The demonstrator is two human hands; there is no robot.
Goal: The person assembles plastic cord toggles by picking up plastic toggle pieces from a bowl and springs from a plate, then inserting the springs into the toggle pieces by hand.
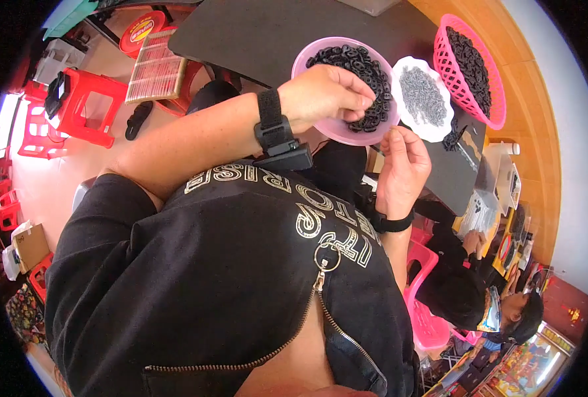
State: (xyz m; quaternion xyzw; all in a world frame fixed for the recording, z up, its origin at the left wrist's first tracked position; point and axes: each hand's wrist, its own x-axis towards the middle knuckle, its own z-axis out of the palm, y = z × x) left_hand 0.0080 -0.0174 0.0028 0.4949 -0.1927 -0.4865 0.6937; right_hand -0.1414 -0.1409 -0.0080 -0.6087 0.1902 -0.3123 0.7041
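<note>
My left hand (328, 94) reaches over a pink bowl (300, 61) heaped with small black plastic pieces (373, 119). Its fingers are curled and pinched together above the pieces; whatever they hold is hidden. By the bowl's near right rim is my right hand (403, 169), its thumb and forefinger pressed together at the tips. Anything between those fingertips is too small to make out. Close to the right of the bowl, a white scalloped dish (443, 131) holds many small silvery metal pieces (423, 96).
A pink lattice basket (447, 73) of black pieces stands at the far right of the dark table (241, 40). Red stools (89, 99) and a woven-top seat (155, 66) are on the left. Another person (453, 284) sits at the right, beside a pink chair (429, 324).
</note>
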